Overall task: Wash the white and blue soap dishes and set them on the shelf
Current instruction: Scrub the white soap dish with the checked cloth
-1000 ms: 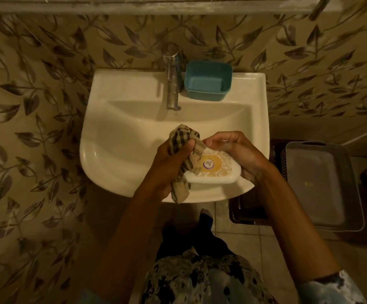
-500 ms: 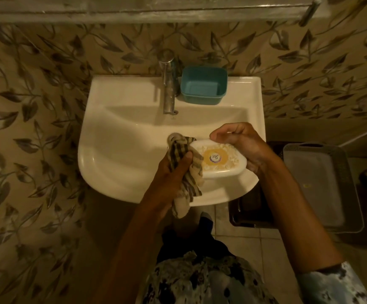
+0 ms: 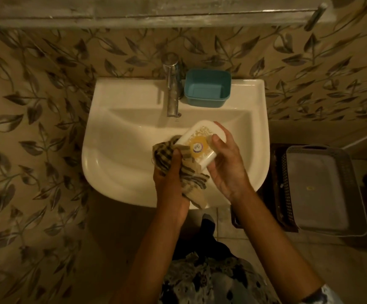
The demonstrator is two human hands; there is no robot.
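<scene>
Over the sink basin (image 3: 121,150), my right hand (image 3: 226,163) holds a white soap dish (image 3: 198,139) with a gold pattern and a round label, tilted with one end toward the tap. My left hand (image 3: 171,178) grips a checked cloth (image 3: 191,178) pressed against the dish's lower left end. A blue soap dish (image 3: 207,88) sits open and upright on the sink's back ledge, just right of the tap (image 3: 172,84). A grey shelf (image 3: 156,12) runs along the wall above the sink.
A grey plastic basket (image 3: 322,191) rests on a dark one on the floor right of the sink. Leaf-patterned tiles cover the wall. My legs stand below the sink's front rim.
The white soap dish has turned in my right hand and risen toward the tap, now angled end-up. My left hand with the cloth has slid to the dish's lower end.
</scene>
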